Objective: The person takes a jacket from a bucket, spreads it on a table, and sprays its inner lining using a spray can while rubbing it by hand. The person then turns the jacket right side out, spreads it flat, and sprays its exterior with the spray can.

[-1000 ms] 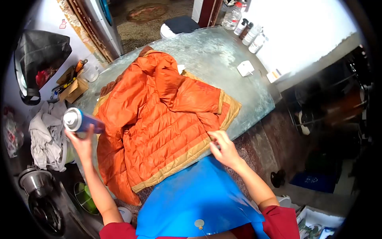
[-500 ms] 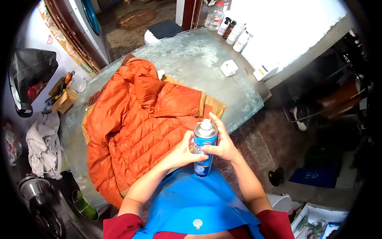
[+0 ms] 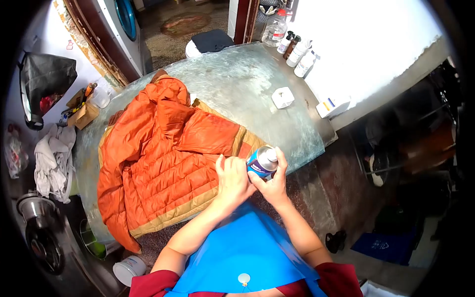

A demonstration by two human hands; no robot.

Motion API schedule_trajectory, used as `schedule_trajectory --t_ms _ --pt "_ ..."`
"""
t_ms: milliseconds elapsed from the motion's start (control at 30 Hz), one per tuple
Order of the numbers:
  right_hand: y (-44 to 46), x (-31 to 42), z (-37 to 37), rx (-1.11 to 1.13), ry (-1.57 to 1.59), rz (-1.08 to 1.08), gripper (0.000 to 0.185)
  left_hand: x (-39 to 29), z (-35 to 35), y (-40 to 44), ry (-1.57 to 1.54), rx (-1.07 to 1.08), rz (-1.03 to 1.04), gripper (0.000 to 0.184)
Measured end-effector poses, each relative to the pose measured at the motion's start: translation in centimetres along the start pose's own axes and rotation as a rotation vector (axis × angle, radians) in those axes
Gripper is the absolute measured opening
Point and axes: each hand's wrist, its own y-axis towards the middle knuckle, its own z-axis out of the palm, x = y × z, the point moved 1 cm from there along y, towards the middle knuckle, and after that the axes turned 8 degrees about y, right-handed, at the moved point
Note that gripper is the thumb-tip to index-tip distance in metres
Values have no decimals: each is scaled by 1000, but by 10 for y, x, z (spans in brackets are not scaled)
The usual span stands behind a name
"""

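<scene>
A blue spray can with a silver top is tilted in front of my body, at the jacket's right side. My right hand is wrapped round it, the index finger up by the top and the thumb across the can's side. Beside the can, my left hand has its fingers raised and apart; whether it touches the can's lower end I cannot tell. Beneath and to the left, an orange padded jacket with tan trim lies spread on the greenish table.
Several bottles stand along the wall at the back right. A white box-shaped container is on the table's right part. At left are a cardboard box of tools and a grey cloth. A white bucket stands on the floor.
The can has gone from upright to tilted, further from my body. My left hand has left the can's side and its fingers have spread. The jacket's lower hem now shows its tan edge.
</scene>
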Motion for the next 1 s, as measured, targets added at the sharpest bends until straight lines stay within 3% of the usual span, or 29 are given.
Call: schedule_trajectory --t_ms 67,133,200,267,400,533,600,667,800,1000 --pt "-3 -4 6 -211 75 106 93 -3 7 3 159 -99 42 62" --pt "1 -11 0 -247 127 201 95 -6 6 1 178 -77 53 67" --pt "13 -23 -15 -283 322 207 94 -8 1 2 -112 -45 97 70" --pt "25 -33 -36 -257 312 199 91 -2 -12 -6 -132 -37 102 72" --pt "43 -37 -68 -124 351 174 84 43 -41 -63 -180 134 -373 59" --pt "54 -42 -62 179 -178 151 71 96 -67 -147 -99 87 -700 55" --pt "49 -49 -46 349 -274 239 64 113 -73 -189 -89 82 -813 51" --pt "43 -56 -32 440 -370 197 62 113 -81 -206 -32 126 -885 49" --pt "32 -54 -20 514 -458 95 63 106 -79 -213 -19 168 -922 46" --pt "26 -49 -16 524 -498 -4 65 105 -67 -204 27 257 -733 45"
